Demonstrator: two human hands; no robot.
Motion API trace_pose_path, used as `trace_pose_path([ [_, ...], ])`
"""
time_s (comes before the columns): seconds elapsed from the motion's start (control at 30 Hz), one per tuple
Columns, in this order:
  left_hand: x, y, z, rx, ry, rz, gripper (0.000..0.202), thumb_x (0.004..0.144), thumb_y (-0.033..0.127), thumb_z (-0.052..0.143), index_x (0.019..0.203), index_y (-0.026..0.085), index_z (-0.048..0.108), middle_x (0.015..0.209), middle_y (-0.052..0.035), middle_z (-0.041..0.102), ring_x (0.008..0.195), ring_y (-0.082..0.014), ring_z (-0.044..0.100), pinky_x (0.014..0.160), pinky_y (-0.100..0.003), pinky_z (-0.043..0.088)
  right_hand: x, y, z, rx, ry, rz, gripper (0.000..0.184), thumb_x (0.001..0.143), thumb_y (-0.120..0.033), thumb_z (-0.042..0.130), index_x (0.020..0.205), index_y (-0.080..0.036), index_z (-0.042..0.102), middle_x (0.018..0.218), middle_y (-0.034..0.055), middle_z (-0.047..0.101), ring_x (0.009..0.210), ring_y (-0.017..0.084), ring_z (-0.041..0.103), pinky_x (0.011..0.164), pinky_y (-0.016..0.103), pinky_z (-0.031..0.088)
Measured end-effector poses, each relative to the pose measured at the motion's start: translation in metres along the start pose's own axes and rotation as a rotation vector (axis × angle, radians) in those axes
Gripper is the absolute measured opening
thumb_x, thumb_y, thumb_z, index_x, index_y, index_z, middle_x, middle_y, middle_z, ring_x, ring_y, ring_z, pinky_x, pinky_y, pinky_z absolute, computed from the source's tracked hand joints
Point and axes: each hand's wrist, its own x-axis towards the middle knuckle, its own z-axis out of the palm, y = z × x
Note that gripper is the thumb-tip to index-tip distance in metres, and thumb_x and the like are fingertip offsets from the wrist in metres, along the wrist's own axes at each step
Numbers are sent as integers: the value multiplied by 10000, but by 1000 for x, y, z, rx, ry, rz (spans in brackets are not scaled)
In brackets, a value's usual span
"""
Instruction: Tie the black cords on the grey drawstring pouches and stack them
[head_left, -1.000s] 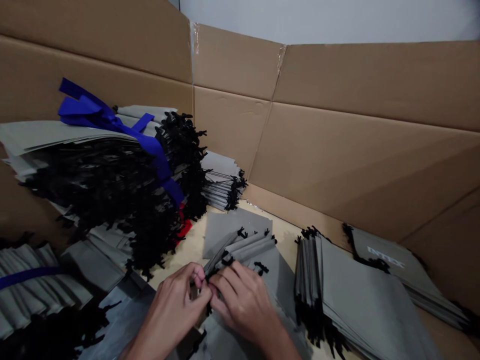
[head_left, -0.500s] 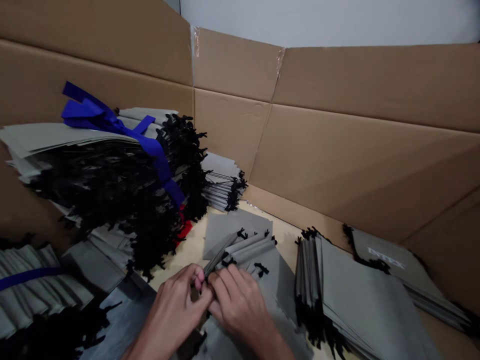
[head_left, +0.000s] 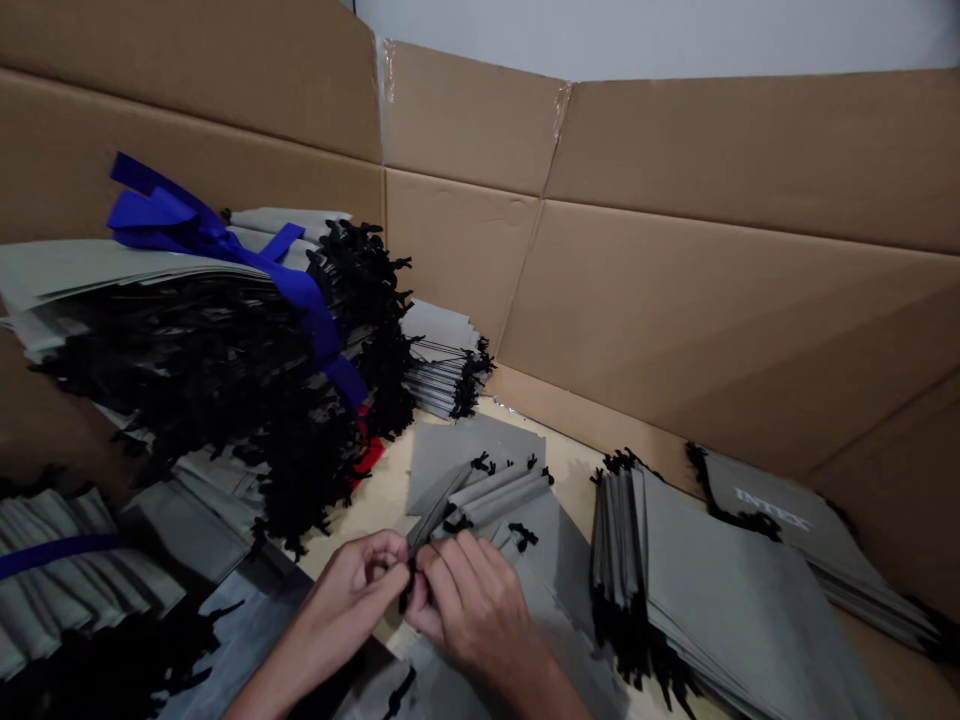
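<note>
Cardboard wall [head_left: 750,300], gray bag [head_left: 435,518] slanting up-right

A hand-finishing and packing workshop was the setting, with flattened corrugated cardboard sheets [head_left: 750,200], joined with clear packing tape [head_left: 388,70] at upper center, walling off a pale wooden workbench [head_left: 570,470]. Bulk stacks of grey drawstring bags [head_left: 720,590] with black cords covered the bench at lower right, while a tall pile [head_left: 187,330] at left was bound with a blue strap [head_left: 300,290]. One bag [head_left: 772,510] at right bore the printed word "INTEX", marking the lot as branded factory goods rather than household items.
</note>
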Motion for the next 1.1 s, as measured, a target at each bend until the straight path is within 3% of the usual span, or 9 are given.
trace_pose_path([
  [0.1,1,1,-2,1,-24,-11,187,794,396,616,732,225,571,715,34,521,706,-182,494,686,-287,442,1,1,-1,33,-10,23,129,988,-129,552,1057,-190,641,827,36,689,740,228,606,683,383,418],
  [0.2,0,-1,-4,75,30,8,132,764,344,633,760,226,574,729,33,543,715,-183,512,677,-281,432,3,2,-5,29,-37,12,105,1021,-138,571,1048,-190,658,810,28,686,762,231,617,698,386,420],
  [0.6,-5,3,-2,385,91,-6,84,769,316,567,780,234,581,694,44,559,653,-176,488,627,-287,362,6,4,-10,-29,-25,-57,165,1072,-167,553,955,-192,666,778,13,654,756,212,582,672,378,343],
  [0.9,-5,-5,0,285,87,32,79,797,313,606,779,237,589,714,33,602,685,-192,570,649,-280,435,6,3,-8,-11,-29,-57,216,1103,-236,528,967,-167,681,792,28,651,756,227,560,679,387,352],
  [1.1,-5,-14,1,204,69,47,124,854,346,635,835,225,618,768,17,609,718,-189,580,663,-266,456,7,5,1,-16,31,-88,232,1076,-197,500,939,-155,682,765,32,634,726,225,534,651,394,334],
])
